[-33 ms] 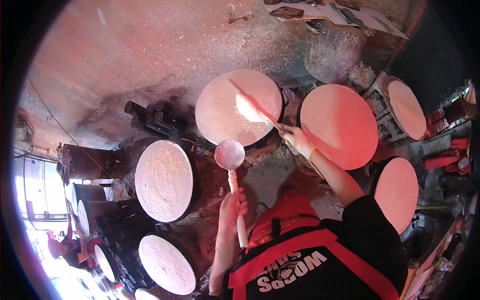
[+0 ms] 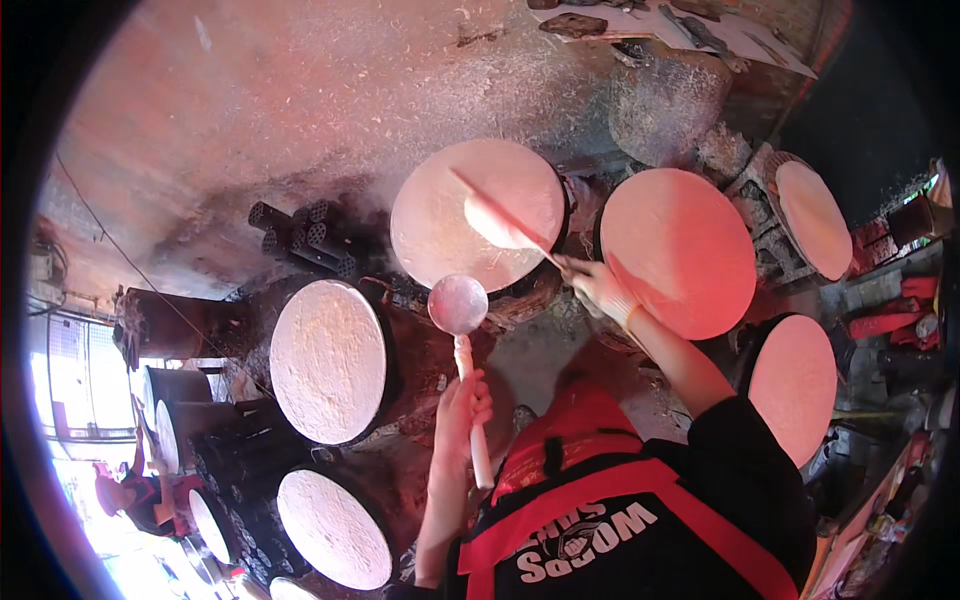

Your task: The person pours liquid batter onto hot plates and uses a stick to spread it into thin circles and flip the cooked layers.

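Note:
In my left hand [image 2: 464, 402] is a ladle [image 2: 458, 305] with a round metal bowl and a long pale handle. My fingers wrap round the handle, and the bowl overlaps the near rim of the far-middle round griddle [image 2: 435, 215]. A pale layer covers that griddle. My right hand [image 2: 600, 288] closes on the end of a thin wooden spreader [image 2: 500, 212], which slants over the griddle to the upper left. Against the spreader lies a whiter patch of batter [image 2: 488, 226]. Whether the blade touches the griddle's surface, I cannot tell.
Other pale-coated round griddles stand around me: one at the right [image 2: 678, 255], one at the left [image 2: 328, 362], one at the lower left [image 2: 335, 530]. Dark perforated briquettes [image 2: 310, 235] are stacked by the wall. At the far left a person [image 2: 130, 492] works.
The spreader and the white patch under it have shifted slightly left across the griddle. My left hand and the ladle have risen a little toward the griddle.

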`<state>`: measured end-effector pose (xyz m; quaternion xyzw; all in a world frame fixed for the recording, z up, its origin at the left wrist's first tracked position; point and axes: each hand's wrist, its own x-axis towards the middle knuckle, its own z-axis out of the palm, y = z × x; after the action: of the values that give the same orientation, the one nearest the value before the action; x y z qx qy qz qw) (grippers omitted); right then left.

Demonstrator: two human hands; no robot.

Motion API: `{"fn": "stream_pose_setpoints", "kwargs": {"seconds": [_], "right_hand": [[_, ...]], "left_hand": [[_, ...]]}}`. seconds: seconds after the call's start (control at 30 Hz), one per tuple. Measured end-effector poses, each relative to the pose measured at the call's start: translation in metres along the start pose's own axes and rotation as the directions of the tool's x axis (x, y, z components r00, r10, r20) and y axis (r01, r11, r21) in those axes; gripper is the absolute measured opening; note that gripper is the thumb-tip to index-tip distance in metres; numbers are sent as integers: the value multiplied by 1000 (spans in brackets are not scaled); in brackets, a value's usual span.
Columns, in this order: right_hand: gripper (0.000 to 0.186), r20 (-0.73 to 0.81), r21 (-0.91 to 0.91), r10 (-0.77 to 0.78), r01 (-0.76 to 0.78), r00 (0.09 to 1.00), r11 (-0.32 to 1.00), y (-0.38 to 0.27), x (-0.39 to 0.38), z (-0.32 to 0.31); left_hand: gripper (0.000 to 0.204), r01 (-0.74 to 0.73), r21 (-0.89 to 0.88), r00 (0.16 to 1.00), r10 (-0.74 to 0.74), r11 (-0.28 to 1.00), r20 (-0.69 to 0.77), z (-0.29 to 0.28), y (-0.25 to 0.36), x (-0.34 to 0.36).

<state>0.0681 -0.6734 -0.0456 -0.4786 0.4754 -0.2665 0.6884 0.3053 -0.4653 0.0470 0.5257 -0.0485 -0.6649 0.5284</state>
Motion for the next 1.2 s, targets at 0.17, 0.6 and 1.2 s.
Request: {"fn": "stream_pose_setpoints", "kwargs": {"seconds": [0.17,0.6,1.2], "right_hand": [[39,-111,98,-53,64,992,993,43,-33,-17],[31,-15,256,219,-208,976,944,-25,-60,36],[38,-180,-571,-440,271,880,775,99,-156,93]], "left_hand": [[16,-103,186,995,97,977,40,0,34,71],[11,519,-413,825,-314,748,469,20,73,72],[8,374,20,920,-374,927,119,-69,31,-22]]}}
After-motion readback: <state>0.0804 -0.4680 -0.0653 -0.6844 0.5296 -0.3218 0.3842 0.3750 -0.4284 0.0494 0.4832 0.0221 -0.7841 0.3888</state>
